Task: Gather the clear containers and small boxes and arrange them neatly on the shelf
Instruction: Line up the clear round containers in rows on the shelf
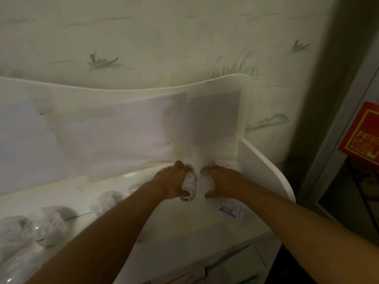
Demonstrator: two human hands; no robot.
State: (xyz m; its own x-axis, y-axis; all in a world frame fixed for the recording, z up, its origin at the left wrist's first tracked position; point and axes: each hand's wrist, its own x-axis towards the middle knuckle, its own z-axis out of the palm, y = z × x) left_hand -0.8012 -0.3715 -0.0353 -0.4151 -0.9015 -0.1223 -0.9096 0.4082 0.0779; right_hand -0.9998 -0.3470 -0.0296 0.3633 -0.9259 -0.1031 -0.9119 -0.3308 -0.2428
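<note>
On the white shelf (180, 220) my left hand (170, 181) grips a clear container (189, 186) with a dark base, standing near the back right. Right beside it, my right hand (221, 182) curls round a second clear container (205, 183) with white contents. Another clear container (225, 163) sits behind my right hand, against the side panel. A small flat box (230, 210) with blue and red print lies near the shelf's right edge. Several more clear containers (106, 200) stand along the left part of the shelf, the nearest (49, 224) blurred.
A white back panel (123, 128) rises behind the shelf against patterned wallpaper. A curved white side panel (264, 167) closes the right end. A door frame with a red sign (363, 136) stands at the far right. Drawers (231, 263) show below the shelf's front edge.
</note>
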